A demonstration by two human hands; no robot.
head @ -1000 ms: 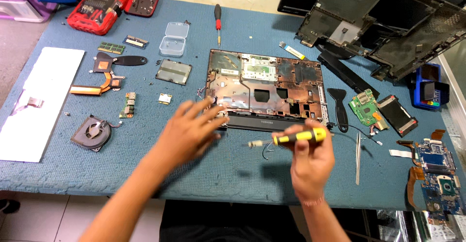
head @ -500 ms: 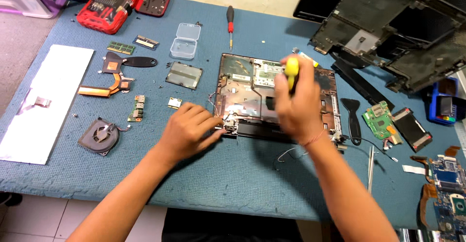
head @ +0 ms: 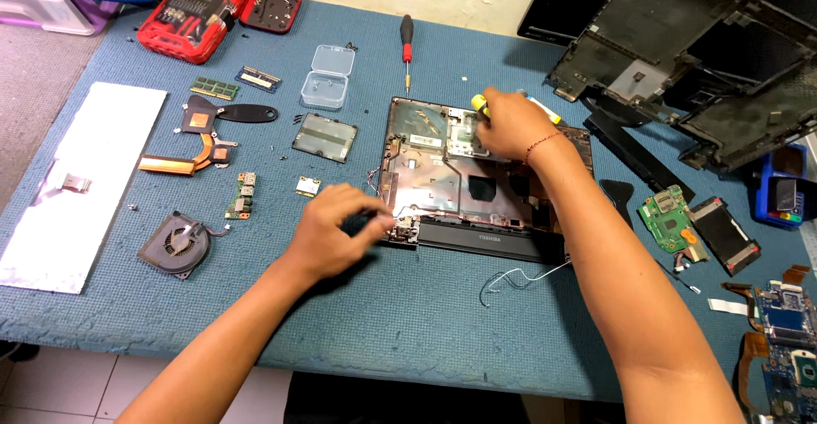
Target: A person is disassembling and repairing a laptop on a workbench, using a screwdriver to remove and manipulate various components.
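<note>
The right hand (head: 511, 126) is closed around a yellow-handled screwdriver (head: 480, 105); only the handle end shows above the fingers. The hand sits over the far part of the laptop base (head: 451, 177), with the tool directed down into the chassis. The tip is hidden by the hand.

The left hand (head: 336, 228) rests on the near left corner of the laptop base. Its fingers are curled and press against the hinge area (head: 404, 230). Whether they pinch a small part cannot be determined.

The laptop base lies open near the middle of the blue worktop (head: 408, 322), with its metal frame exposed. A loose thin cable (head: 511, 281) lies just beside its near edge.

To the left of the base lie a small square card (head: 308, 187), a dark rectangular cover plate (head: 325, 137), a narrow green board (head: 242, 196), a copper heat pipe (head: 191, 152) and a round fan (head: 177, 244). A white keyboard panel (head: 81, 182) lies along the left edge of the worktop.

At the far edge lie a clear plastic box (head: 328, 75), a red-and-black screwdriver (head: 408, 45), two memory modules (head: 234, 84) and an open red bit case (head: 200, 7). A black display housing (head: 698, 58) occupies the far right corner. Green circuit boards (head: 672, 216) lie near the right edge.
</note>
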